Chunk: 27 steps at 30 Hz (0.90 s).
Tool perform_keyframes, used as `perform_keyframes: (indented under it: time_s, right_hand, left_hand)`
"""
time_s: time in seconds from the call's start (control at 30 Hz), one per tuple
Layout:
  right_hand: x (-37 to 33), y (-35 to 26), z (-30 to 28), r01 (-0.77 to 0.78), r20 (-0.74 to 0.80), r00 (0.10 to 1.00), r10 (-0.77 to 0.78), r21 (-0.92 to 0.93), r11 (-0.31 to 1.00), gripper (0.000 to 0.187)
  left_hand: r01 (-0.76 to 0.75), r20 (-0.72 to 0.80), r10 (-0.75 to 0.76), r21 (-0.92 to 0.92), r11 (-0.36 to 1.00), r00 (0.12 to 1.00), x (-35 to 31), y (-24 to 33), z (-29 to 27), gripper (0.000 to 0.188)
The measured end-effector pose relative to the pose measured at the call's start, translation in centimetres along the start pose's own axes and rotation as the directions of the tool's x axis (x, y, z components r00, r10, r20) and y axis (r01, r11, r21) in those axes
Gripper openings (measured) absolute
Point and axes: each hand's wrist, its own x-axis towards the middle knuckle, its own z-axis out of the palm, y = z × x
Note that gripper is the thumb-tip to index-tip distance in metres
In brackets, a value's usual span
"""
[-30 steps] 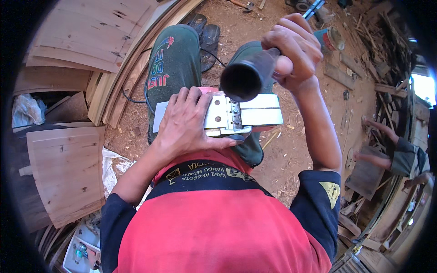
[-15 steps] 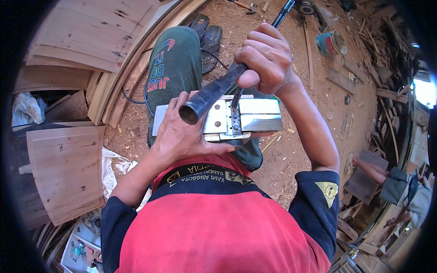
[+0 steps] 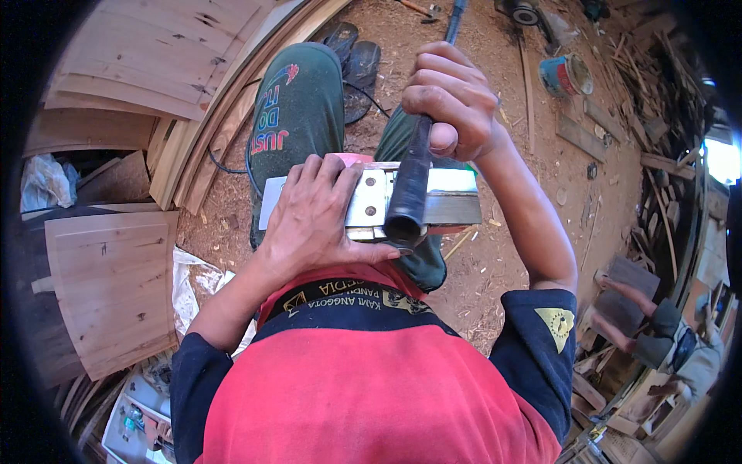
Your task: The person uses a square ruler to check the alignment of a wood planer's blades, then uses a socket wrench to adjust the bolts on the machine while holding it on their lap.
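An upturned electric planer [image 3: 444,206] lies across my lap, its shiny metal sole facing up. My left hand [image 3: 309,203] is closed over its left end, with the thumb along the near side. My right hand [image 3: 452,104] is wrapped around a dark wrench with tubular arms, apparently a three-way socket wrench [image 3: 411,174]. One arm, with a hollow open end, comes down toward me across the planer's middle and hides the cutter drum there. Another arm points away above my fist. Whether the wrench touches a bolt is hidden.
Sandals [image 3: 359,73], a hammer [image 3: 421,11], an angle grinder [image 3: 525,14] and a bucket [image 3: 564,76] are on the shavings-covered floor ahead. Boards [image 3: 116,286] stand at left. A wood pile [image 3: 641,100] and another person [image 3: 680,344] are at right. A cable [image 3: 224,166] runs beside my leg.
The wrench has turned in my right hand; its hollow end swung right, from over my left hand to over the drum. My left hand stays on the planer. The other person's limbs shifted slightly.
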Motion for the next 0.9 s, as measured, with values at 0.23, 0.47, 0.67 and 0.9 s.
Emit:
perform_keyframes:
  time_s: [0.23, 0.47, 0.67, 0.9]
  right_hand:
    - [-0.1, 0.3, 0.8, 0.0, -0.065, 0.998, 0.006, 0.096, 0.995, 0.054]
    - [-0.5, -0.7, 0.0, -0.114, 0.113, 0.984, 0.137, -0.191, 0.975, 0.046]
    - [0.2, -2.3, 0.5, -0.212, 0.137, 0.944, 0.3, -0.444, 0.871, 0.046]
    - [0.6, -3.3, 0.8, -0.286, 0.11, 0.89, 0.442, -0.621, 0.73, 0.049]
  left_hand:
    - [-0.004, -0.016, 0.004, -0.032, 0.999, 1.0, 0.0, -0.4, 0.7, 0.11]
    - [0.024, -0.005, -0.024, 0.051, 0.998, 1.0, 0.0, 0.3, 0.4, 0.108]
    - [0.049, 0.039, -0.052, 0.069, 0.996, 0.998, 0.1, 0.5, 0.1, 0.106]
    - [0.034, 0.051, -0.036, 0.031, 0.999, 0.998, 0.1, 0.4, 0.2, 0.107]
